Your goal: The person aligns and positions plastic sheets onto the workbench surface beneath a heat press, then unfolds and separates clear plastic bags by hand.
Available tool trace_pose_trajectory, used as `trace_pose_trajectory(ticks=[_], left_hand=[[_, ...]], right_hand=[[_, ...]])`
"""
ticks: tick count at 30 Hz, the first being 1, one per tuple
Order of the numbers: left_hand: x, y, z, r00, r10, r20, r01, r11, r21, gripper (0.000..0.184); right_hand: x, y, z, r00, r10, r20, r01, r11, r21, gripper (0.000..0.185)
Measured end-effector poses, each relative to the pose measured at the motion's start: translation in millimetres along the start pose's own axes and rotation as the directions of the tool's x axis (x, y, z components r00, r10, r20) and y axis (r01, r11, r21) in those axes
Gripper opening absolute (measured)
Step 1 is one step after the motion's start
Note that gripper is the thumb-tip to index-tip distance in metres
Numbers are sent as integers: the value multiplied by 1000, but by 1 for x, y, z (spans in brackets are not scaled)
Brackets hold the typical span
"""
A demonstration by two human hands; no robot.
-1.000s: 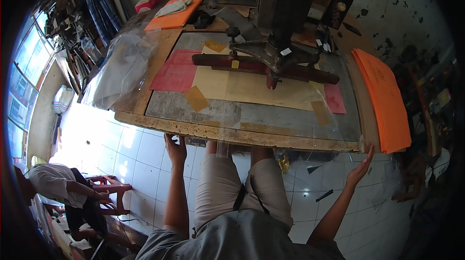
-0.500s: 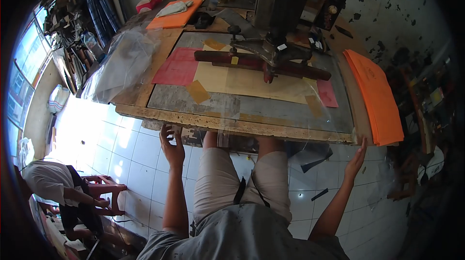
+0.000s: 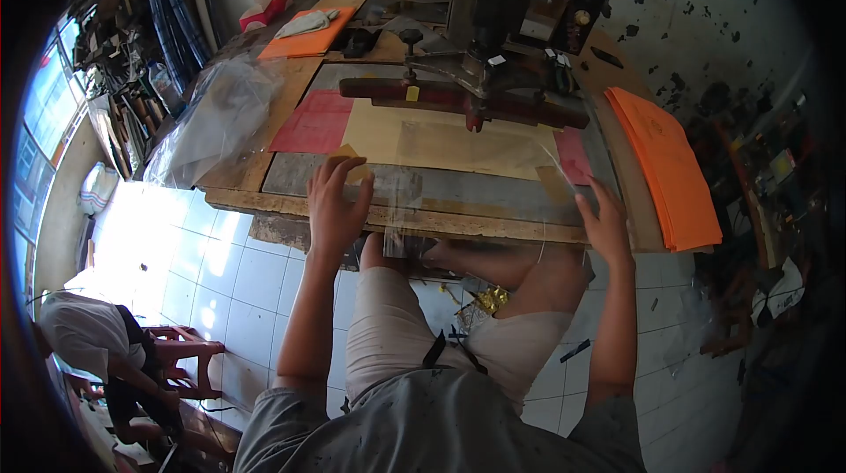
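Observation:
My left hand (image 3: 337, 209) is over the near left part of a grey board (image 3: 295, 172), fingers apart and holding nothing. Its fingertips are by a brown tape piece (image 3: 357, 172) on the edge of a cream sheet (image 3: 441, 143). My right hand (image 3: 606, 222), also open, is at the board's near right, fingertips close to a pink sheet (image 3: 573, 156); whether they touch it I cannot tell. Clear plastic film (image 3: 502, 200) covers part of the near side. Above the sheets stands a press with a dark red bar (image 3: 520, 109).
Orange folded sheets (image 3: 665, 169) lie along the table's right side. Crumpled clear plastic (image 3: 211, 121) is at the left, with a cloth (image 3: 306, 22) on more orange material behind. Another person (image 3: 97, 341) is low at the left beside a red stool (image 3: 189, 354).
Both hands have come up from below the table's front edge to over the board. One leg has bent across, and gold foil scraps show on the floor. The view has shifted slightly.

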State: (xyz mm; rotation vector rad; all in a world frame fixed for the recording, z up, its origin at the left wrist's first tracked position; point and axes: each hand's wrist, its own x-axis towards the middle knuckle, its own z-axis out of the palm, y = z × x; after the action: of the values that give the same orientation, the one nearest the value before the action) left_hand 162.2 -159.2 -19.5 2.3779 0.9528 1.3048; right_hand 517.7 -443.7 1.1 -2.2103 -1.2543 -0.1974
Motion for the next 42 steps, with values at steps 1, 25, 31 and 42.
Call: trace_pose_trajectory(ticks=[1,25,31,42], left_hand=[[12,3,8,996,11,87,-9,1000,-21,30],[58,3,56,882,179,436,-188,982,-22,34],[60,6,59,886,166,434,-180,984,-8,40],[59,7,60,873,130,470,-174,983,51,41]], right_hand=[[13,0,10,1000,-22,3,22,1000,-14,49],[9,-22,21,1000,-15,26,19,985,-172,51],[57,-41,38,973,-157,170,187,965,-181,55],[78,-40,63,951,-184,250,231,957,-174,60]])
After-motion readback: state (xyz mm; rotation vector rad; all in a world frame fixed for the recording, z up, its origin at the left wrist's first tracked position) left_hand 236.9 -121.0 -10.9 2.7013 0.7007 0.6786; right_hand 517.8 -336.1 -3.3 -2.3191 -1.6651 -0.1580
